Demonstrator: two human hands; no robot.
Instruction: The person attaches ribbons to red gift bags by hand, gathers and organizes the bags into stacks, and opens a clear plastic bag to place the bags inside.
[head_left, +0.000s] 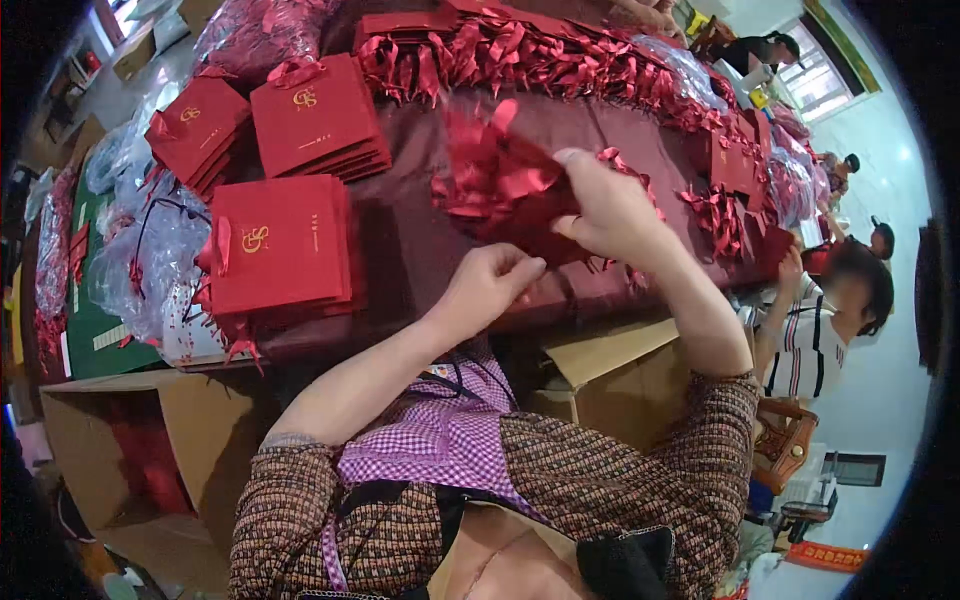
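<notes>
Nearest were the wearer's patterned sleeves (330, 510) and purple checked apron (425, 440). Just beyond, open cardboard boxes (205, 430) stood below the edge of a table (400, 215) covered in dark red cloth.

Over that edge, the left hand (485, 285) was curled, its thumb and fingertips drawn together just beside the lower edge of a red bag (545, 240). Whether any of the bag lay between them could not be told. The right hand (610, 205), a little farther out, was closed on the bag's right side, fingers above and thumb below. The bag lay ahead of the left hand and to the left of the right one, with shiny ribbons (495, 180) spilling toward its far left side (the ribbons were blurred, and the bag's long axis was hard to make out).

To the left, a neat stack of red bags (280, 245) with gold lettering sat near the table's edge, and two more stacks (315, 115) (200, 130) lay behind it. Clear plastic wrap (130, 260) was heaped beside them.

Farther back, a long row of ribboned bags (530, 60) crossed the table. At the far right, another person (810, 340) in a striped top had one hand (790, 270) raised by a red piece. A window (815, 80) showed beyond.
</notes>
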